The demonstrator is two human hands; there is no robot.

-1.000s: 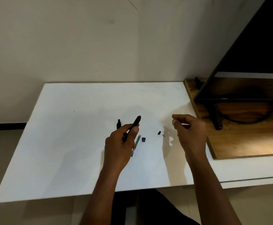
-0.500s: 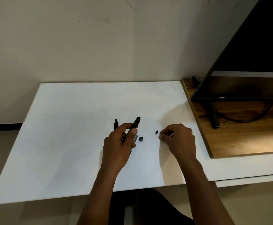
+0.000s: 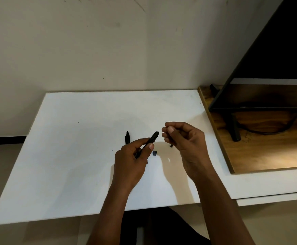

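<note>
Black pen barrel [image 3: 153,138] (just one) sits gripped in the left hand [image 3: 128,163], above the white table [image 3: 64,156]; three black bits [image 3: 154,153] lie beneath. Curled right hand [image 3: 188,144] fingers pinch together, contents unclear. Beige wall [image 3: 91,50] behind.

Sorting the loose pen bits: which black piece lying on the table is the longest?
The slim clip piece just beyond the left hand holding the pen, leftmost of three. The stubby cap and the tiny bit by the right hand are much shorter.

You hold a black plastic pen barrel [image 3: 153,137], dull-finished, over a smooth matt white tabletop [image 3: 73,147]; the wooden board [image 3: 267,156] beside it shows grain and a soft sheen.
</note>
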